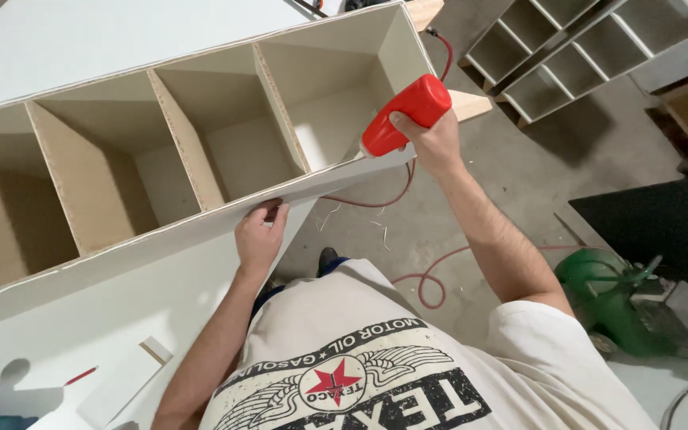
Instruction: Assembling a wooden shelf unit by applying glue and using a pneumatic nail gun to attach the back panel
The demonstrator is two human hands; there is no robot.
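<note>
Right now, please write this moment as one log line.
left hand: on shelf unit front edge | right hand: holds red tool at edge | red hose: on floor

White worktable [81, 350] under shelf unit [201, 135]
</note>
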